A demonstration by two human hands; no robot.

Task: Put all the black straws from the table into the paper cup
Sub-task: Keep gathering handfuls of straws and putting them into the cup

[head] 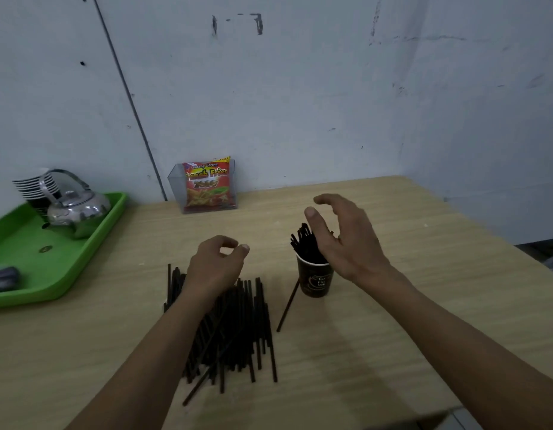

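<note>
Many thin black straws (303,243) crowd the dark paper cup (315,279), which may tip if the slack-fingered right hand (343,240) or empty, loosely curled left hand (217,262) bumps it

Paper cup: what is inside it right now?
Black straws stand in the paper cup, tops leaning left above the rim. The right hand covers the bundle's right side, and the cup wall hides the lower ends.
</note>
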